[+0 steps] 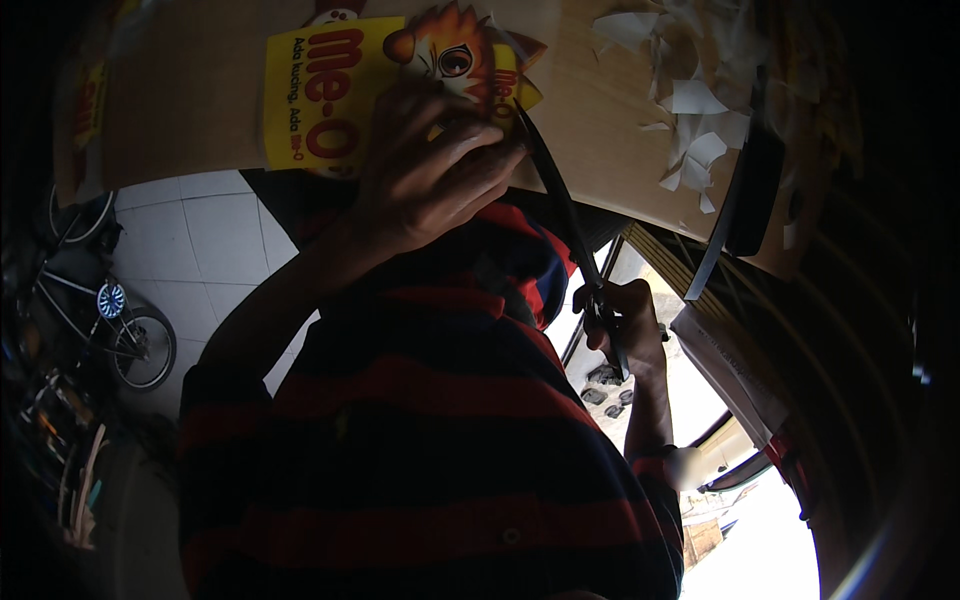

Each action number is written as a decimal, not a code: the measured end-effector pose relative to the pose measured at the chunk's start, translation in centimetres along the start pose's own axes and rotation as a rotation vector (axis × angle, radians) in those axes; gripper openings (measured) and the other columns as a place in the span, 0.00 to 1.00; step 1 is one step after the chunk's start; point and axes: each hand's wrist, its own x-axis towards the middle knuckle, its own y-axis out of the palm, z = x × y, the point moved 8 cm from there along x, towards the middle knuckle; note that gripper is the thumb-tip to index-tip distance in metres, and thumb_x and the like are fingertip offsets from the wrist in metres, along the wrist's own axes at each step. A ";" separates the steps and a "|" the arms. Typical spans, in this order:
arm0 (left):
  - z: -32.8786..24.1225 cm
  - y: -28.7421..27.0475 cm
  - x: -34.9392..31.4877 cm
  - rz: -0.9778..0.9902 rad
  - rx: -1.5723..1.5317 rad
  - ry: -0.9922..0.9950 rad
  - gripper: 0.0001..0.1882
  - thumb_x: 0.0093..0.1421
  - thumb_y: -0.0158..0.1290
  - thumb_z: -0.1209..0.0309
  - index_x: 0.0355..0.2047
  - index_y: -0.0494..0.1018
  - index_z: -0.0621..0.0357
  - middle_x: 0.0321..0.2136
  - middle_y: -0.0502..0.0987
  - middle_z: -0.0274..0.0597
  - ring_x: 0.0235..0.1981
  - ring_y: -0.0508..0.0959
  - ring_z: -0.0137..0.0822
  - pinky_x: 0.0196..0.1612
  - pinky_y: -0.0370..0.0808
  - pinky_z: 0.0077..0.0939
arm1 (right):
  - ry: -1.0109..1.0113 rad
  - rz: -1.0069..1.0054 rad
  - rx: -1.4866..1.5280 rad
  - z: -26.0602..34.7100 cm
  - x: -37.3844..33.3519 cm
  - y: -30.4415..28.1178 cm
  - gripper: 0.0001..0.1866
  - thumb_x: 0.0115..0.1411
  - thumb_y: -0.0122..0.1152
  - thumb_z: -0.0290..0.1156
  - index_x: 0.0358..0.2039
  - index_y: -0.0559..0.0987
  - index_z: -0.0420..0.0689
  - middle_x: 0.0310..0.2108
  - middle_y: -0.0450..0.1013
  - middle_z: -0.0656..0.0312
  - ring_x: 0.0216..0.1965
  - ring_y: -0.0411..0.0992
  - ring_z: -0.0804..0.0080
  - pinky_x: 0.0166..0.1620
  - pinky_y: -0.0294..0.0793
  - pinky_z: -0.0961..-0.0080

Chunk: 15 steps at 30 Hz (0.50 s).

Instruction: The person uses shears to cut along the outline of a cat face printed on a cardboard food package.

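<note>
A yellow printed sheet [280, 100] with red lettering and an orange cartoon cat lies on a brown tabletop [585, 120]. My left hand [435, 175] bends over its near edge, fingers curled together at the cat's lower right, seemingly gripping that edge. Lower to the right, my right hand [635, 320] is closed round a long, dark, slightly curved strip [560, 200]. This strip's upper tip reaches the sheet's edge beside my left fingertips. Its other end sticks out below my right hand. Deep shadow hides its exact kind.
White paper scraps [700, 100] lie scattered over the right of the tabletop. Near them, a black oblong object [757, 190] and a thin grey strip [708, 265] hang at the table edge. A bicycle [120, 310] stands on the tiled floor [205, 230] to the left.
</note>
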 end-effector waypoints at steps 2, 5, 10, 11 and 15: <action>0.0 -0.1 0.0 -0.003 0.007 0.005 0.19 0.40 0.68 0.71 0.36 0.80 0.49 0.32 0.74 0.28 0.39 0.75 0.34 0.50 0.68 0.45 | 0.004 0.000 -0.022 0.3 0.0 -0.2 0.33 0.44 0.74 0.57 0.32 0.80 0.36 0.23 0.78 0.60 0.20 0.75 0.76 0.26 0.72 0.77; -0.2 -0.1 0.0 -0.008 0.022 0.009 0.18 0.41 0.67 0.71 0.36 0.81 0.49 0.32 0.75 0.27 0.39 0.75 0.33 0.50 0.68 0.46 | 0.044 -0.010 0.024 0.0 -0.1 -0.2 0.33 0.44 0.74 0.58 0.31 0.80 0.37 0.21 0.78 0.61 0.19 0.72 0.79 0.24 0.69 0.77; -0.7 -0.4 0.1 -0.001 0.028 0.042 0.17 0.42 0.68 0.78 0.35 0.83 0.54 0.33 0.75 0.31 0.41 0.75 0.37 0.45 0.73 0.36 | 0.085 -0.026 0.110 -1.4 -0.6 -0.1 0.34 0.44 0.72 0.61 0.30 0.80 0.38 0.18 0.75 0.64 0.18 0.69 0.81 0.22 0.65 0.79; -0.7 -0.4 0.2 0.001 0.033 0.052 0.17 0.42 0.68 0.78 0.35 0.83 0.54 0.33 0.75 0.31 0.41 0.75 0.37 0.45 0.73 0.36 | 0.062 -0.046 0.127 -1.4 -0.6 0.0 0.34 0.44 0.72 0.61 0.30 0.80 0.38 0.17 0.74 0.64 0.18 0.68 0.82 0.22 0.64 0.79; -0.9 -0.3 0.1 0.023 0.047 0.091 0.17 0.42 0.68 0.76 0.36 0.83 0.53 0.33 0.75 0.30 0.41 0.74 0.36 0.46 0.73 0.37 | 0.083 -0.020 0.118 -1.8 -0.9 -0.1 0.35 0.44 0.71 0.63 0.30 0.80 0.38 0.15 0.72 0.65 0.17 0.67 0.82 0.21 0.63 0.79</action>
